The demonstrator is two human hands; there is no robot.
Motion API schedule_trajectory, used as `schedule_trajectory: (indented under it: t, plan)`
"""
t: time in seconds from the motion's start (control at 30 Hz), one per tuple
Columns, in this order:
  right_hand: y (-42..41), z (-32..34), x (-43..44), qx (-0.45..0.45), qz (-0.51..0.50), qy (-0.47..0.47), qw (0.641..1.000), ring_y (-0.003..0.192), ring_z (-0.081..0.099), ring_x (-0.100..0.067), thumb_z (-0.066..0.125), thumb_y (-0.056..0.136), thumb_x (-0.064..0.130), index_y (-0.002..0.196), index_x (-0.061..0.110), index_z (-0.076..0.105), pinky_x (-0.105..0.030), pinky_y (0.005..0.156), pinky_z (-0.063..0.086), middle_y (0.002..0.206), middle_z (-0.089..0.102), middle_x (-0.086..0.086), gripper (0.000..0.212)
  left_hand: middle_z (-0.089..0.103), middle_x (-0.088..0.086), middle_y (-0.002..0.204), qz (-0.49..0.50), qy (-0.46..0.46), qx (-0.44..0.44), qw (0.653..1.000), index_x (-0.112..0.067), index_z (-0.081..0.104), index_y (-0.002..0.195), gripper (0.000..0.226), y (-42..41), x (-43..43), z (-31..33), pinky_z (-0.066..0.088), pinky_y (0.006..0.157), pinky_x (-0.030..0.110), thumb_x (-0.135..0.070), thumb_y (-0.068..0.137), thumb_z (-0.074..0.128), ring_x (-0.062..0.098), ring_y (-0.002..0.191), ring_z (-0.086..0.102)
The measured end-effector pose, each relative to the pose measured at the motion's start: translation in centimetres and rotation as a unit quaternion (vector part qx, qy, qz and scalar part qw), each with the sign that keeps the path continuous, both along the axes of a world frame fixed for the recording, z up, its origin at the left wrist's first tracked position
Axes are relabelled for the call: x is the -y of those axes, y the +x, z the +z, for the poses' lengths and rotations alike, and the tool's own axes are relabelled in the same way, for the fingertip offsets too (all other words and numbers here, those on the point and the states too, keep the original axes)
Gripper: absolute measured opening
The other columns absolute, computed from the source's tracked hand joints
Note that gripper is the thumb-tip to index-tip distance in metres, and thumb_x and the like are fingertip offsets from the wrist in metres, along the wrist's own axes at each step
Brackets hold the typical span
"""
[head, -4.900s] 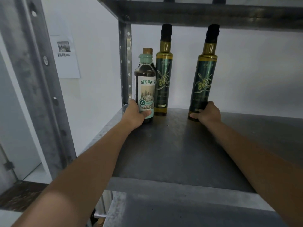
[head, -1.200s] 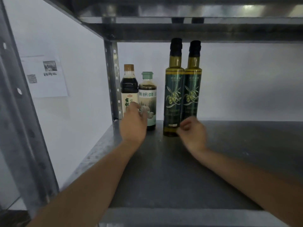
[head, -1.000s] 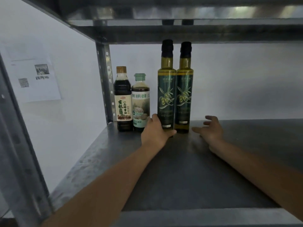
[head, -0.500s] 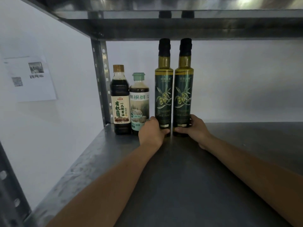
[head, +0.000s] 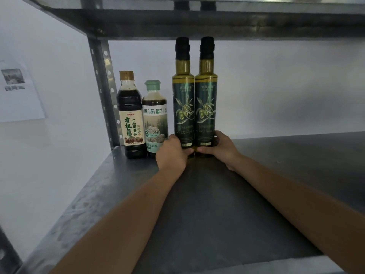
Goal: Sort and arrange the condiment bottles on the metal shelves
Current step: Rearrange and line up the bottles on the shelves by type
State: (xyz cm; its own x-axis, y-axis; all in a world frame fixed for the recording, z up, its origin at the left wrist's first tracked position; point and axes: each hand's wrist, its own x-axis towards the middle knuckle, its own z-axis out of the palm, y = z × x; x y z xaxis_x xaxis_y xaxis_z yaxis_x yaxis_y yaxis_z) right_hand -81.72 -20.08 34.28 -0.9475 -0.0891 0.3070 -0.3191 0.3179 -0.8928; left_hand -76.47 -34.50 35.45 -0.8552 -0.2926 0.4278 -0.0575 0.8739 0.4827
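Off we go from the perforated upright (head: 102,91) at the back corner of the metal shelf (head: 217,214). The soy sauce bottle (head: 131,115) stands just beside it, label out, with the green-capped bottle (head: 155,119) snug against that, one place further from the upright. Next along, the left hand (head: 172,153) curls round the base of the first olive oil bottle (head: 183,99). The right hand (head: 222,148) wraps the base of the second olive oil bottle (head: 206,99), farthest from the upright. The oils stand shoulder to shoulder, gripped low, I'd say so the tall glass won't tip while the row closes up. Any gap beside the green cap is hidden by the left hand.
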Motion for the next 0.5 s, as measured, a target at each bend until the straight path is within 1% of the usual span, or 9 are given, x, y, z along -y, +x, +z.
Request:
schedule_trajectory:
  t: [0.13, 0.17, 0.23, 0.27, 0.3, 0.37, 0.4, 0.43, 0.5]
  plan:
    - [1.2, -0.1, -0.5, 0.002, -0.005, 0.033, 0.999, 0.106, 0.055, -0.015, 0.081, 0.072, 0.017, 0.133, 0.01, 0.045, -0.026, 0.089, 0.043, 0.129, 0.056, -0.009, 0.071, 0.062, 0.014, 0.11, 0.004, -0.04, 0.006, 0.999, -0.005, 0.048, 0.114, 0.046, 1.3, -0.1, -0.1, 0.041, 0.066, 0.036, -0.038, 0.087, 0.065, 0.032, 0.101, 0.061]
    - [1.6, -0.1, -0.7, 0.003, -0.01, 0.054, 0.998, 0.11, 0.054, -0.017, 0.079, 0.074, 0.019, 0.137, 0.01, 0.041, -0.025, 0.089, 0.042, 0.133, 0.054, -0.009, 0.074, 0.061, 0.014, 0.111, 0.006, -0.057, 0.016, 0.998, -0.005, 0.047, 0.116, 0.045, 2.0, -0.1, -0.3, 0.04, 0.066, 0.036, -0.035, 0.088, 0.063, 0.032, 0.103, 0.06]
    - [2.8, -0.2, -1.3, 0.008, -0.025, 0.118, 0.993, 0.124, 0.048, -0.023, 0.073, 0.081, 0.029, 0.144, 0.011, 0.031, -0.029, 0.096, 0.039, 0.141, 0.046, -0.01, 0.078, 0.06, 0.014, 0.115, 0.006, -0.105, 0.04, 0.994, -0.006, 0.047, 0.118, 0.038, 3.6, -0.3, -0.5, 0.04, 0.068, 0.037, -0.031, 0.092, 0.058, 0.032, 0.106, 0.058]
    - [3.6, -0.2, -1.8, 0.006, -0.034, 0.169, 0.985, 0.129, 0.044, -0.025, 0.069, 0.084, 0.034, 0.145, 0.011, 0.028, -0.031, 0.101, 0.037, 0.144, 0.043, -0.01, 0.078, 0.06, 0.014, 0.116, 0.003, -0.133, 0.059, 0.989, -0.007, 0.049, 0.118, 0.034, 4.6, -0.5, -0.5, 0.041, 0.071, 0.037, -0.031, 0.094, 0.053, 0.032, 0.108, 0.057]
    - [4.6, -0.2, -2.4, 0.0, -0.039, 0.232, 0.972, 0.131, 0.042, -0.026, 0.065, 0.086, 0.038, 0.145, 0.011, 0.03, -0.032, 0.103, 0.035, 0.145, 0.042, -0.01, 0.073, 0.059, 0.014, 0.117, -0.004, -0.158, 0.083, 0.984, -0.008, 0.051, 0.117, 0.033, 5.7, -0.8, -0.5, 0.042, 0.075, 0.038, -0.033, 0.096, 0.048, 0.032, 0.11, 0.055]
    - [7.1, -0.1, -3.7, -0.029, -0.023, 0.351, 0.936, 0.126, 0.045, -0.026, 0.054, 0.092, 0.043, 0.136, 0.012, 0.045, -0.032, 0.101, 0.036, 0.14, 0.047, -0.011, 0.055, 0.058, 0.012, 0.118, -0.027, -0.189, 0.127, 0.973, -0.01, 0.055, 0.115, 0.035, 8.1, -1.6, -0.4, 0.045, 0.083, 0.039, -0.038, 0.099, 0.04, 0.03, 0.111, 0.053]
    - [8.6, 0.0, -4.4, -0.046, -0.005, 0.39, 0.92, 0.123, 0.048, -0.027, 0.048, 0.094, 0.045, 0.131, 0.012, 0.052, -0.032, 0.098, 0.038, 0.137, 0.051, -0.011, 0.05, 0.058, 0.011, 0.118, -0.04, -0.197, 0.141, 0.969, -0.013, 0.056, 0.115, 0.036, 9.5, -2.1, -0.4, 0.048, 0.085, 0.039, -0.039, 0.099, 0.038, 0.029, 0.11, 0.054]
    - [10.1, 0.0, -5.4, -0.062, 0.018, 0.415, 0.907, 0.121, 0.049, -0.027, 0.044, 0.096, 0.046, 0.129, 0.013, 0.054, -0.033, 0.098, 0.039, 0.135, 0.052, -0.01, 0.048, 0.059, 0.009, 0.118, -0.054, -0.202, 0.147, 0.967, -0.015, 0.057, 0.116, 0.037, 11.0, -2.7, -0.4, 0.049, 0.086, 0.039, -0.041, 0.099, 0.037, 0.027, 0.108, 0.055]
    - [13.3, -0.1, -7.9, -0.08, 0.062, 0.443, 0.891, 0.125, 0.045, -0.025, 0.038, 0.097, 0.047, 0.134, 0.018, 0.049, -0.034, 0.102, 0.037, 0.141, 0.047, -0.006, 0.048, 0.059, 0.006, 0.121, -0.076, -0.197, 0.146, 0.967, -0.021, 0.055, 0.121, 0.037, 14.2, -4.4, -0.7, 0.049, 0.086, 0.039, -0.043, 0.099, 0.034, 0.025, 0.107, 0.056]
